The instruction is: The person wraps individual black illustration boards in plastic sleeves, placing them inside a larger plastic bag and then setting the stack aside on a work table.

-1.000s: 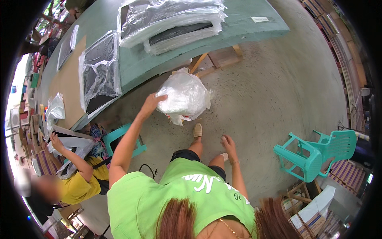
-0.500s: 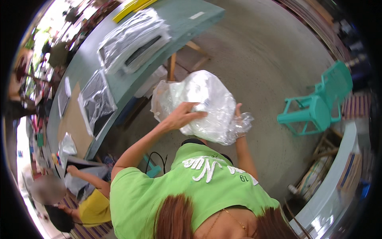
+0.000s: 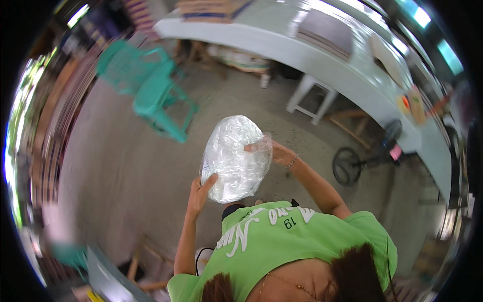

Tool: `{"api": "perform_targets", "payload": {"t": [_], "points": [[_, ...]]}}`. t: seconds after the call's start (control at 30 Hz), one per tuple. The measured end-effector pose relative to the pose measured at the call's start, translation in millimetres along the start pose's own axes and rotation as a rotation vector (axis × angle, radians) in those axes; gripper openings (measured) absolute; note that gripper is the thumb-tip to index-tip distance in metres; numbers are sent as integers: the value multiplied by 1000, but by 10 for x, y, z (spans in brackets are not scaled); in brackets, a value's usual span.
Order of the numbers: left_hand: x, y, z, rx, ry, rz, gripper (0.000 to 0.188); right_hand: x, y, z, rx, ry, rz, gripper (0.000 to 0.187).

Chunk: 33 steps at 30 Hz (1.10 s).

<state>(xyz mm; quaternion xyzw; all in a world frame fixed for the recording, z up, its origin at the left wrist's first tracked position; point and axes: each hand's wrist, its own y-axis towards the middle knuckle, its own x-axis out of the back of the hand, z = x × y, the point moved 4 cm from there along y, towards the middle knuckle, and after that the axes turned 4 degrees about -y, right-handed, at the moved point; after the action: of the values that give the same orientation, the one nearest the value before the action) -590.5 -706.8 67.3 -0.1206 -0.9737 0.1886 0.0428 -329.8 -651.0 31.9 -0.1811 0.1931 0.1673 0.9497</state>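
A bulky, shiny bundle wrapped in clear plastic point(image 3: 234, 161) is held up in front of my body, above the floor. My left hand point(image 3: 199, 194) grips its lower left edge, with the thumb on top and the fingers out of sight beneath. At the right edge my right hand point(image 3: 269, 149) is closed on the bundle, its thumb lying over the upper face and partly covered by loose clear plastic. What the wrapping contains cannot be made out.
A green plastic chair and stool point(image 3: 156, 90) stand ahead on the left. A long pale table point(image 3: 282, 48) curves across the far right, with a cardboard box point(image 3: 211, 10) and a flat grey panel point(image 3: 326, 32) on it. Below are a white stool point(image 3: 313, 96) and a black wheel point(image 3: 346, 166).
My body has turned right, away from the grey-green table, toward the pale table. The bundle came along in both hands; my left hand shifted from its top to its lower left edge.
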Motion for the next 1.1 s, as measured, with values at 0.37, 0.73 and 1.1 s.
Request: {"api": "perform_targets", "payload": {"t": [0.37,0.73,1.1], "points": [[-992,2009,-766,-383,356,699,44,791,-441,1576,497,-156,-513,37],[-2364,3884,-2137,-417,456,1209,34,1364,-990,3341,402,-574,-1221,37],[-3043,5007,-3811,-687,10,985,41,2874,107,5135,764,-941,-984,44]]}}
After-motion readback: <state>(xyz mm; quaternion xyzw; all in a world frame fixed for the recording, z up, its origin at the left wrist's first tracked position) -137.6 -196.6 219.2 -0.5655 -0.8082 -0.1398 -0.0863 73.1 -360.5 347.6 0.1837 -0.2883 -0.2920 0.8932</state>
